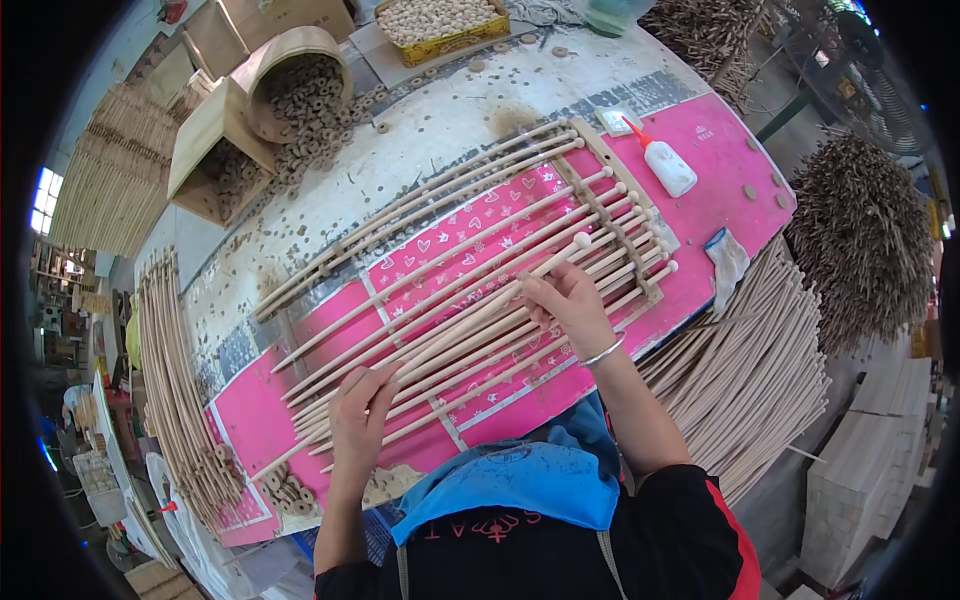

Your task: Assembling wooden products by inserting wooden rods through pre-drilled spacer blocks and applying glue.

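Observation:
A long pale wooden rod (460,332) with a round ball (582,240) at its far right end lies slantwise between my two hands. My left hand (362,405) closes round its lower left part. Near the ball end, my right hand (570,305) pinches the rod between thumb and fingers. Under and beside it, several similar ball-tipped rods (440,262) lie side by side, their ball ends resting across a notched wooden bar (612,218). Where my fingers meet the rod, the contact is partly hidden.
A white glue bottle (670,170) with a red tip and a crumpled cloth (727,262) lie to the right. Small wooden rings spill from a round wooden container (300,75). A yellow crate (440,35) holds wooden balls. Rod bundles (745,370) flank the pink-covered table (715,150).

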Available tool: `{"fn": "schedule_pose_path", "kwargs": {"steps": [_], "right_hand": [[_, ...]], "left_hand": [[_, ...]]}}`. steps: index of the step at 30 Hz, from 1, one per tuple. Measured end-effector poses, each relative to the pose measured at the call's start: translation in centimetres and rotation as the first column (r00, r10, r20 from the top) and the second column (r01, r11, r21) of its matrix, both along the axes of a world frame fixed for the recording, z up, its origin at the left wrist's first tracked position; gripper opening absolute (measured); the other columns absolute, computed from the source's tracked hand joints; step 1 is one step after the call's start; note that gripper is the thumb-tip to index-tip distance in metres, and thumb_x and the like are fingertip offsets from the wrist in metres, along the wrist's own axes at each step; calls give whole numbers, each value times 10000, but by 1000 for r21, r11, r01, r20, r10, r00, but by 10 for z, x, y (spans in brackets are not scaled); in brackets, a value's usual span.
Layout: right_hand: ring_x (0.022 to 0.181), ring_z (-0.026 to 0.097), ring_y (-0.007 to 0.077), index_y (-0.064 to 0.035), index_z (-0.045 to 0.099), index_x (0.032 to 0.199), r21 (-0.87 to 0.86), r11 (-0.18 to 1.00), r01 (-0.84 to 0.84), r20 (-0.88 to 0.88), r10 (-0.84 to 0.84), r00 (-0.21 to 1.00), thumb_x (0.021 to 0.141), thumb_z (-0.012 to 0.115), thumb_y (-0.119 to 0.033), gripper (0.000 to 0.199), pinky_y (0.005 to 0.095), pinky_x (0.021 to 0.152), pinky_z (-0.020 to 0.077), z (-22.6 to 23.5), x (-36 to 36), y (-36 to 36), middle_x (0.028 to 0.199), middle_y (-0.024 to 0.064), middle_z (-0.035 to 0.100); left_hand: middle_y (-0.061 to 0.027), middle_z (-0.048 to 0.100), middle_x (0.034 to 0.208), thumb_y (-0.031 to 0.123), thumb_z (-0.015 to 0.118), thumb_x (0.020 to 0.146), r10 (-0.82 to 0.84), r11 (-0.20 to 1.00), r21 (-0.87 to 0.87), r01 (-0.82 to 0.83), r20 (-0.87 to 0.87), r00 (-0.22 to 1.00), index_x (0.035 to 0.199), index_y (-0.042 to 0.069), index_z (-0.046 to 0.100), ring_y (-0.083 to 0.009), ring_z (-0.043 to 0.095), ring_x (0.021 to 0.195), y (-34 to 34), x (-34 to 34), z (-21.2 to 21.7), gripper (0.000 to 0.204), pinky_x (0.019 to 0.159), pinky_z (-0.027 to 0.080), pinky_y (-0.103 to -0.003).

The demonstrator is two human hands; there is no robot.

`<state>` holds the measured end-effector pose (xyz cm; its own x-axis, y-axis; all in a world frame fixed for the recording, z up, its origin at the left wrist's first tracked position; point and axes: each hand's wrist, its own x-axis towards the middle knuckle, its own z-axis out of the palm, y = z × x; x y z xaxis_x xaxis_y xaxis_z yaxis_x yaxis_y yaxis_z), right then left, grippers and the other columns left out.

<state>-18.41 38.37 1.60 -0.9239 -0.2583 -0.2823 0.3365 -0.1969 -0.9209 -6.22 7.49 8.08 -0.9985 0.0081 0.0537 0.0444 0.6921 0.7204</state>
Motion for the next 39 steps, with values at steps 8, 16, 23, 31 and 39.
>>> {"fn": "schedule_pose_path", "kwargs": {"steps": [8,16,23,31,39], "right_hand": [[658,609,28,-17,710,1188,-37,997,63,-24,-64,998,1062,755,-253,271,189,552,469,7,-17,3,859,-14,681],[685,613,26,-19,682,1204,86,970,227,-149,-213,966,1096,698,-259,263,183,587,474,12,-34,9,833,-17,669],[693,632,27,-28,691,1255,66,983,171,-199,-156,968,1128,637,-259,270,180,569,467,3,-25,20,855,-15,698],[726,613,36,-4,680,1255,9,991,134,-135,-132,982,1127,623,-194,236,202,651,488,4,-25,20,848,-16,665],[889,737,161,-31,778,1204,493,830,262,-453,-13,891,1056,689,-182,229,326,788,569,24,-71,53,993,63,756]], "left_hand": [[-143,677,896,1,726,967,-39,999,8,39,-22,999,1213,-4,780,-263,665,779,-2,-35,-6,252,712,513,-348],[-105,666,927,35,714,1002,-129,991,-62,120,-188,974,1265,58,793,-247,654,775,13,-141,-43,275,706,509,-349],[-78,666,982,66,708,1014,-180,984,-33,177,-164,970,1287,115,800,-237,660,819,40,-209,-87,292,732,514,-350],[-96,660,970,53,712,1002,-165,986,-25,163,-109,980,1276,64,793,-232,646,835,54,-216,-104,286,752,494,-337],[-99,650,963,93,707,1013,-173,983,-84,165,-87,981,1267,70,796,-264,654,833,52,-219,-101,271,753,502,-372]]}}
